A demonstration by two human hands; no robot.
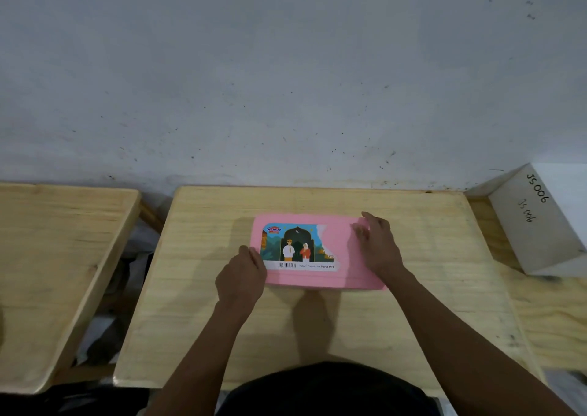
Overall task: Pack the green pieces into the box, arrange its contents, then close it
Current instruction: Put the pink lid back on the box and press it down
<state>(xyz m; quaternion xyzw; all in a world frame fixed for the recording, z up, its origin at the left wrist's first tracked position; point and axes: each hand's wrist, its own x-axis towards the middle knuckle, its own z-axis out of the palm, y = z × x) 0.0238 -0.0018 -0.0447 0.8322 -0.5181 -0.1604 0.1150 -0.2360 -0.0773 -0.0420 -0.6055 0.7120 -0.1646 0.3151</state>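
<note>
A pink plastic box (336, 241) with a partly torn colourful sticker on its lid lies flat on the middle wooden table (317, 320), lid down over it. My left hand (243, 277) rests against the box's near left corner, fingers curled at the lid edge. On the right part of the lid lies my right hand (378, 245), fingers spread and pressing on it. No green pieces are in sight; the box's inside is hidden.
A second wooden table (47, 272) stands to the left across a gap with dark clutter below. A white cardboard box (540, 225) marked "JS 006" sits at the right against the grey wall (286, 82).
</note>
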